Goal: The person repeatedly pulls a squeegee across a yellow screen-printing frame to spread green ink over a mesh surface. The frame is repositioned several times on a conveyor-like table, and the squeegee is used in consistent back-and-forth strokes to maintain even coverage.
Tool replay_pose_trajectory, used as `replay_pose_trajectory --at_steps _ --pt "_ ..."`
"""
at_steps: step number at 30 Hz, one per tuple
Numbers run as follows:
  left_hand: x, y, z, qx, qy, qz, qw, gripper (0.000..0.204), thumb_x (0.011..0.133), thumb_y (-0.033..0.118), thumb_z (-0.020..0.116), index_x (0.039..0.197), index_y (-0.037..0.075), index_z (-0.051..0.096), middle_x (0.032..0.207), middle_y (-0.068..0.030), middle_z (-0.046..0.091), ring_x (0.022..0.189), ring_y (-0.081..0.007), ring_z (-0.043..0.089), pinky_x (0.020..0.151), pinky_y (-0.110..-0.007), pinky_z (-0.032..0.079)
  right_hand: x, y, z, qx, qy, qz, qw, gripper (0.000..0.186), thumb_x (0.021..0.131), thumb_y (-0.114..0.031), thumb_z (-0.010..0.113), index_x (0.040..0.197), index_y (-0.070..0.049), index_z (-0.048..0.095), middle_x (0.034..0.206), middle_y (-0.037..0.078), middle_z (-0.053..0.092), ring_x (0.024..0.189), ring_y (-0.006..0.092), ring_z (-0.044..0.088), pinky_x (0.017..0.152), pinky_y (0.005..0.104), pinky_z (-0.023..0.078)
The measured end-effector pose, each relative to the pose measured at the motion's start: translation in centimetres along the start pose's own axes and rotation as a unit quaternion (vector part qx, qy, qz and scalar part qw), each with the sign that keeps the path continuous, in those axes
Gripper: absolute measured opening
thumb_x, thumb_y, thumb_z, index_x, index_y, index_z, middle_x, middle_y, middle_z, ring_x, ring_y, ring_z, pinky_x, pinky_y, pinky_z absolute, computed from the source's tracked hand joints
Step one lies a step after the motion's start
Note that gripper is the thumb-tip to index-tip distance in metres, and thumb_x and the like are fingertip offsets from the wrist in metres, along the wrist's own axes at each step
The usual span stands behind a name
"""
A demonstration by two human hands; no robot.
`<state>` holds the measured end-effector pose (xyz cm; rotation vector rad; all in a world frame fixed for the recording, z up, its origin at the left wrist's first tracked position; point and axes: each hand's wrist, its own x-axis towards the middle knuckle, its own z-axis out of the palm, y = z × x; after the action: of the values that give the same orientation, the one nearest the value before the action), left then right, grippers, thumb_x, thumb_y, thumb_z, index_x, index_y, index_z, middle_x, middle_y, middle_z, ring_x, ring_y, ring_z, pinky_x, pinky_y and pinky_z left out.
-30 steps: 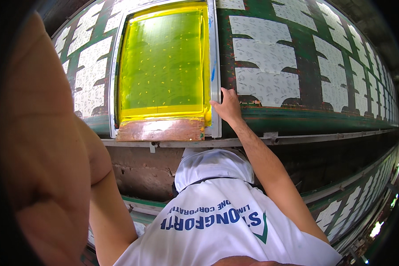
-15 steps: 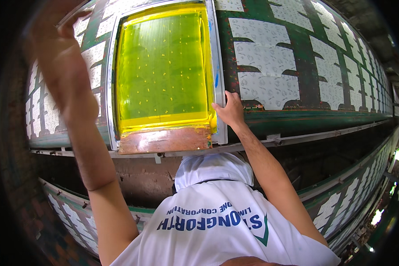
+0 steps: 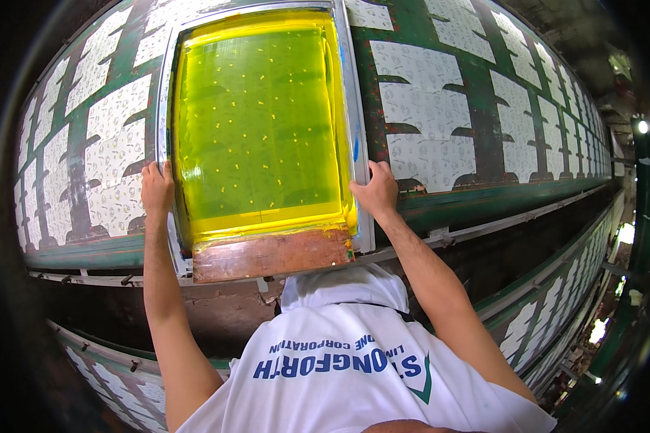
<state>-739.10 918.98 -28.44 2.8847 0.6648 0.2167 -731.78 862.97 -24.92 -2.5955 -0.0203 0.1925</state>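
Note:
A screen-printing frame (image 3: pixel 354 130) with a metal rim lies flat on the long green table in front of me. Its mesh (image 3: pixel 260 137) is yellow-green with small pale marks, and brighter yellow ink lines its edges. Across its near end sits a brown wooden squeegee (image 3: pixel 271 256), which neither hand touches. My left hand (image 3: pixel 157 189) grips the frame's left rim, fingers curled over the side. On the opposite rim my right hand (image 3: pixel 377 190) holds on with the thumb on top. The undersides of both grips are hidden.
White printed fabric pieces (image 3: pixel 426 108) lie in rows on the green table (image 3: pixel 477 195) on both sides of the frame. A metal rail (image 3: pixel 455 236) with small stops runs along the near edge. Another table with similar pieces (image 3: pixel 531 317) stands behind me, across a dark gap.
My left hand has come down from its raised, blurred position at upper left and taken hold of the frame's left rim. My right hand has stayed on the right rim.

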Motion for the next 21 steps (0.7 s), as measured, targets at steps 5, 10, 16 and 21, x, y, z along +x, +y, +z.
replay_pose_trajectory --at_steps 5,10,16,21 --pt "-0.1 1.0 -0.3 0.011 -0.009 -0.006 1.000 0.053 0.110 0.047 0.053 0.125 -0.003 0.060 0.123 -0.0271 0.062 0.112 -0.0480 0.064 0.093 -0.056 0.053 -0.1 -1.2 -1.7 0.006 0.049 -0.034 0.998 0.056 0.074 -0.025 0.082 0.120 0.004 0.069 0.106 0.015 0.066 0.096 0.0343 0.069 0.082 0.0462 0.058" --pt "0.3 1.3 -0.6 0.013 -0.009 0.002 1.000 0.054 0.110 0.046 0.054 0.129 -0.005 0.060 0.129 -0.0288 0.061 0.122 -0.0489 0.060 0.101 -0.055 0.051 -0.2 -2.4 -4.9 0.055 0.072 -0.080 0.993 0.052 0.072 -0.021 0.081 0.116 0.004 0.068 0.105 0.017 0.064 0.093 0.0372 0.069 0.080 0.0474 0.058" --pt "1.9 7.6 -2.0 0.015 0.036 0.030 0.999 0.050 0.110 0.045 0.053 0.126 -0.002 0.063 0.123 -0.0256 0.063 0.117 -0.0471 0.061 0.098 -0.053 0.051 3.4 1.3 -8.2 0.067 0.098 -0.068 0.991 0.052 0.071 -0.021 0.082 0.114 0.004 0.069 0.104 0.017 0.065 0.091 0.0371 0.069 0.078 0.0476 0.058" --pt "1.1 20.7 -0.9 0.011 0.015 0.018 1.000 0.045 0.109 0.043 0.056 0.119 0.000 0.065 0.116 -0.0221 0.064 0.106 -0.0440 0.066 0.091 -0.053 0.053 7.0 13.1 -13.9 0.045 0.094 -0.063 0.993 0.057 0.071 -0.027 0.083 0.117 0.004 0.071 0.110 0.017 0.067 0.095 0.0367 0.071 0.082 0.0477 0.059"
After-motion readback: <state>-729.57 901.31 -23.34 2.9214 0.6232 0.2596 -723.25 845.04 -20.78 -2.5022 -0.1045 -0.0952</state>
